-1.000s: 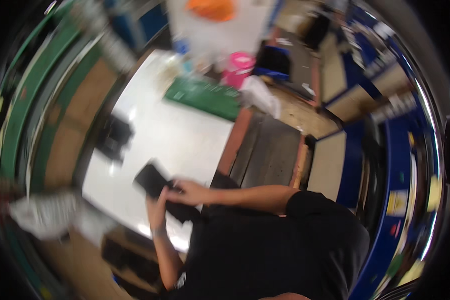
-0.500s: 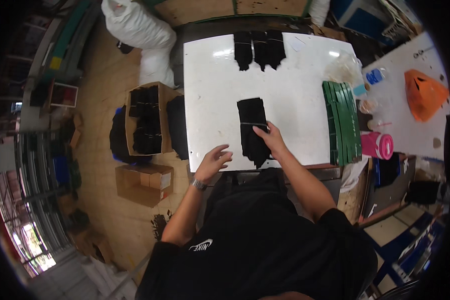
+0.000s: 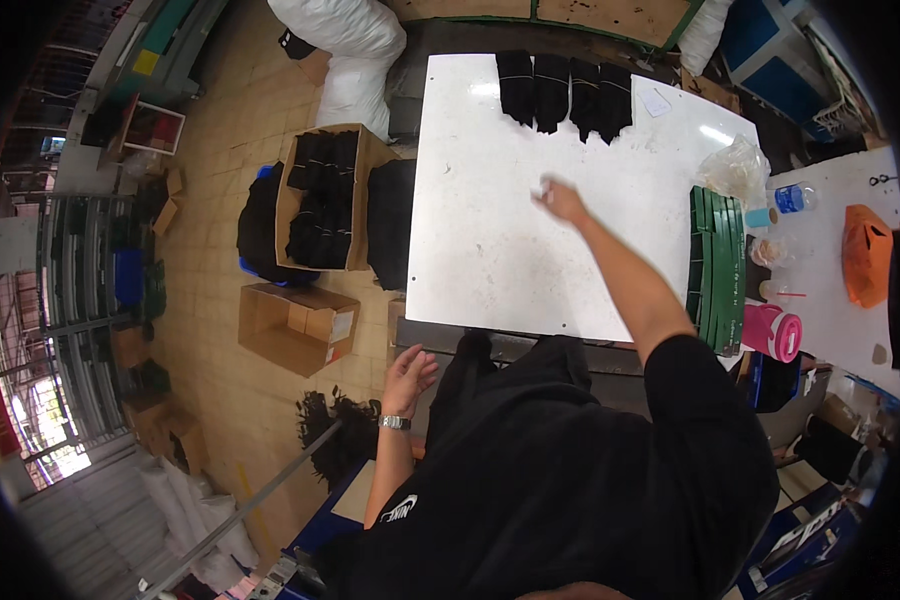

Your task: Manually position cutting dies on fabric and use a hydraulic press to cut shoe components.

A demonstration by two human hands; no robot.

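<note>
Several banded bundles of black fabric pieces point(image 3: 551, 93) lie in a row along the far edge of the white table point(image 3: 480, 240). My right hand point(image 3: 564, 202) is over the middle of the table, nearer to me than the row and apart from it. Motion blurs its fingers, but they look loosely bent and apart, with nothing seen in them. Off the table's near left corner, my left hand point(image 3: 407, 380) hangs open and empty, a metal watch point(image 3: 394, 422) on its wrist.
Left of the table stand a cardboard box point(image 3: 284, 215) of black bundles, more black fabric point(image 3: 390, 225) and an opened carton point(image 3: 270, 330). Green slats point(image 3: 715, 265) and a clear plastic bag point(image 3: 735, 170) lie along the table's right side. Beyond are a pink jug point(image 3: 770, 332) and an orange bag point(image 3: 867, 255).
The black bundle my right hand held has joined the far row, and that hand is now empty, farther over the table. My left hand has moved back off the table's edge. The view has shifted.
</note>
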